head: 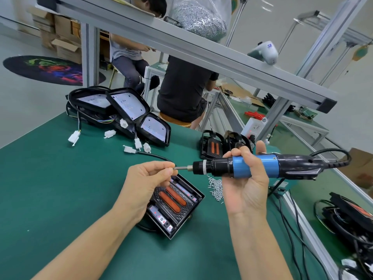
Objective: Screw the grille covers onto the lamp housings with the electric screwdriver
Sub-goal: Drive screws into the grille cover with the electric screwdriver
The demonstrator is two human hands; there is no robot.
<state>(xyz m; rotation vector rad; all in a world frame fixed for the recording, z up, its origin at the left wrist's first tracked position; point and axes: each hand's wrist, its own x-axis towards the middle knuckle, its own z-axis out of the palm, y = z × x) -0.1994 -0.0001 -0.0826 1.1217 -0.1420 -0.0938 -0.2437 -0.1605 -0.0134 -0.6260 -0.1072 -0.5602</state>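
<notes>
- Head view: the right hand is wrapped around the blue barrel of the screwdriver, held level above the table, long axis running left to right with the bit pointing at the left hand.
- The left hand has thumb and fingertips pinched together right at the bit's end, apparently seating a screw (too small to make out for sure).
- The housing with its grille cover lies flat on the table directly below the left hand, partly hidden by it; its long orange slots run diagonally, away and to the left.
- So the tool must swing from level to pointing down, and the housing lies below and slightly left of the bit; the left hand is the nearer one to it.
- Loose screws lie in a heap on the mat just right of the housing, under the screwdriver, not in any container.
- More housings are stacked at the table's far edge, wires and white plugs trailing.
</notes>
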